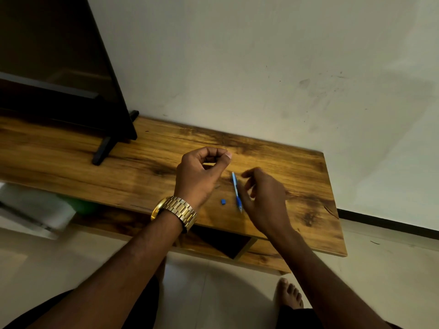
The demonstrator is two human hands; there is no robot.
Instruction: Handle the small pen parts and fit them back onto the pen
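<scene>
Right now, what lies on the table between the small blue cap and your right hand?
In the head view, only the blue pen lies between the small blue cap and the right hand, flat on the wooden table, close beside the hand's fingers.

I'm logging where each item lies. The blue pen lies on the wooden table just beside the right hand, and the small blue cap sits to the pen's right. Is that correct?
Not quite. In the head view the small blue cap sits to the left of the blue pen, between it and the left hand's wrist. The rest holds: the pen lies on the wooden table just beside the right hand.
</scene>
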